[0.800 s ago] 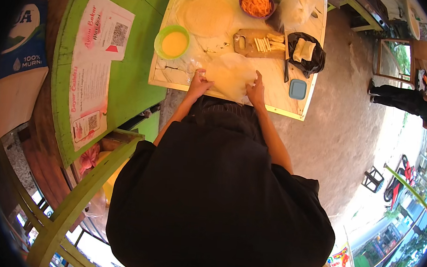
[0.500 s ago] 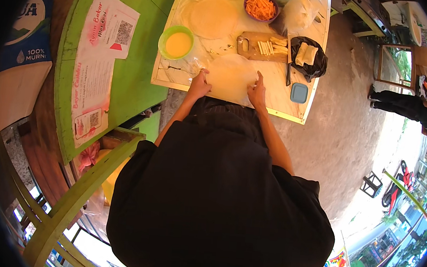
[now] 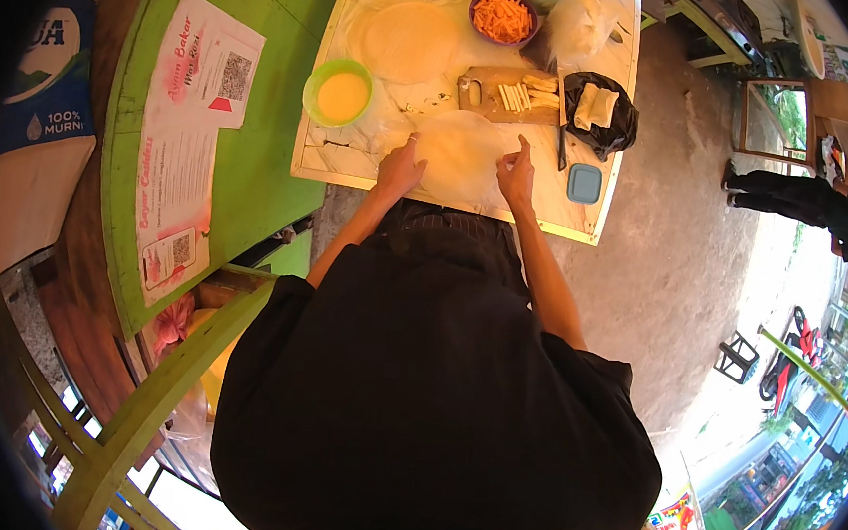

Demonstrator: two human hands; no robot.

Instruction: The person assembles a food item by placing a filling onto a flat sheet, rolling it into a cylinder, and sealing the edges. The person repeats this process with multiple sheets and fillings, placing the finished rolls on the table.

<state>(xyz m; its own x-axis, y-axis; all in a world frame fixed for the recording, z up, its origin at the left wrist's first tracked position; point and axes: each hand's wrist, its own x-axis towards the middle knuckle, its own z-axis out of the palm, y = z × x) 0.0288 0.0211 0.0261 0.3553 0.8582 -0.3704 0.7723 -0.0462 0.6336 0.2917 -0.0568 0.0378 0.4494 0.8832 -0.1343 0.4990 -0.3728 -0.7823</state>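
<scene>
A thin, round, pale wrapper sheet [image 3: 461,153] is pressed flat between the left hand [image 3: 399,169] and right hand [image 3: 517,173], nothing grasped. It lies near the white board's [image 3: 587,223] front edge, with bare board beside it.

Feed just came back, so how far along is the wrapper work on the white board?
Looks done: cut pale sticks on the wooden chopping board, shredded carrot in the dark round bowl. In hand: left hand and right hand press the edges of the thin round pale wrapper, which lies flat. Left: no filling on it, nothing rolled.
</scene>
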